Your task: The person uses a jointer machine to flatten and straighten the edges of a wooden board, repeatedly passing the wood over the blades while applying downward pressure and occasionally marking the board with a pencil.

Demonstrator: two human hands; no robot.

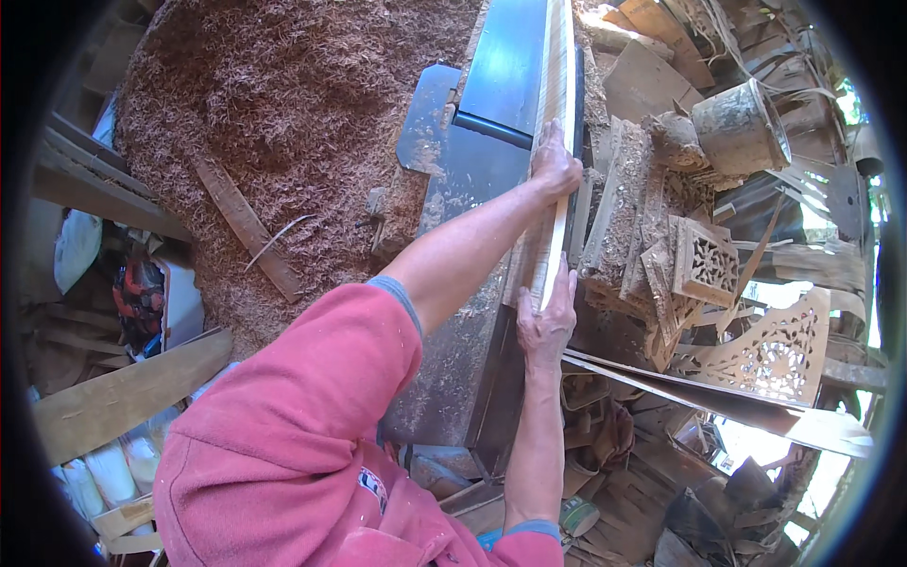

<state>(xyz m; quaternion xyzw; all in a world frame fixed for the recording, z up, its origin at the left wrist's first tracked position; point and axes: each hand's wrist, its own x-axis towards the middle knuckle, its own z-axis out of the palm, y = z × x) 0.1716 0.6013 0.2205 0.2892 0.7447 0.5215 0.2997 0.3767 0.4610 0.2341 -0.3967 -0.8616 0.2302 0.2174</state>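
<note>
Dark machine bed (491, 170) runs lengthwise under both hands. Pale plank (553, 142) stands on edge along the bed's right side, under the left hand (555, 165), its near end at the right hand (546, 321). Shavings (444, 359) scattered on the bed near the right hand. Left of the hands, a sawdust heap (283, 113) carries a slat (248, 227). Right of the hands, carved panels (704, 260) stacked.

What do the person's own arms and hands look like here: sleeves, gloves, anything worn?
Both hands, left hand and right hand, are bare, without gloves. The forearms are uncovered. A pink-red sweatshirt has its sleeves pushed up, showing grey-blue cuffs, with a small patch on the chest.
</note>
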